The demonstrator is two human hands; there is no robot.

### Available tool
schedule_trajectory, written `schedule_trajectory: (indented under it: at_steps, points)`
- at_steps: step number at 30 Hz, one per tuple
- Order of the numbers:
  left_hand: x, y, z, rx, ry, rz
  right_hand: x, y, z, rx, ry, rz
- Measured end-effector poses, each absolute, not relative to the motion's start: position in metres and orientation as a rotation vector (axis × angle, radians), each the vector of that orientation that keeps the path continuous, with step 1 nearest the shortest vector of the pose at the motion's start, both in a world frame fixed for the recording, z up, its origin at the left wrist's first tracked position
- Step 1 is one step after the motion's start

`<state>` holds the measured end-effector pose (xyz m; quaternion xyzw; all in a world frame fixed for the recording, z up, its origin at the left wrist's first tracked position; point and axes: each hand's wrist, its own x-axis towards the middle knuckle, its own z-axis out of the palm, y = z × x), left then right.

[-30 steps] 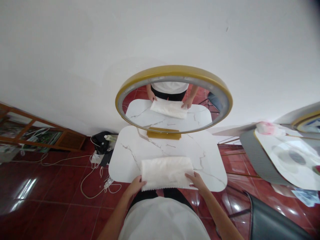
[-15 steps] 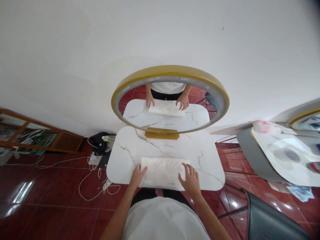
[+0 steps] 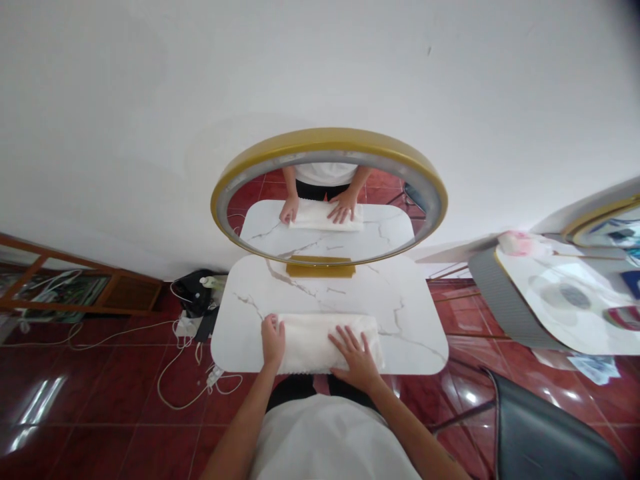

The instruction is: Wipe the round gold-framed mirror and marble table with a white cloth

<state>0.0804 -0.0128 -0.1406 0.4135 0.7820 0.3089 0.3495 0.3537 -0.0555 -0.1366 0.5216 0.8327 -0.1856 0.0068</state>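
Observation:
A folded white towel with a scalloped near edge lies lengthwise on a white marble-patterned table. My left hand is at the towel's left end, its fingers curled in on the edge there. My right hand rests flat on the towel, right of its middle, with the fingers spread. Behind the towel, a round gold-rimmed mirror reflects both hands and the cloth.
The mirror's gold base stands at the back of the table against a white wall. Cables and a power strip lie on the red tiled floor at left. A black chair is at the right, near a second table.
My right hand has moved left from the towel's right end and now lies flat on it. The fingers of my left hand have curled in at the left edge.

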Motion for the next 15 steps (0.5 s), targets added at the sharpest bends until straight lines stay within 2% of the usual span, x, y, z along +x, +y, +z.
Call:
schedule_trajectory:
  at_steps: [2,7,15]
  points:
    - [0.09,-0.019,-0.135,1.306,1.964,0.735,0.349,-0.055,-0.133,1.668,2.613,-0.549]
    - [0.104,-0.043,-0.135,2.057,1.526,0.289,0.34,-0.054,-0.134,1.723,2.619,-0.49]
    - [0.1,-0.025,-0.151,2.203,1.572,0.121,0.335,-0.033,-0.148,1.792,2.578,-0.454]
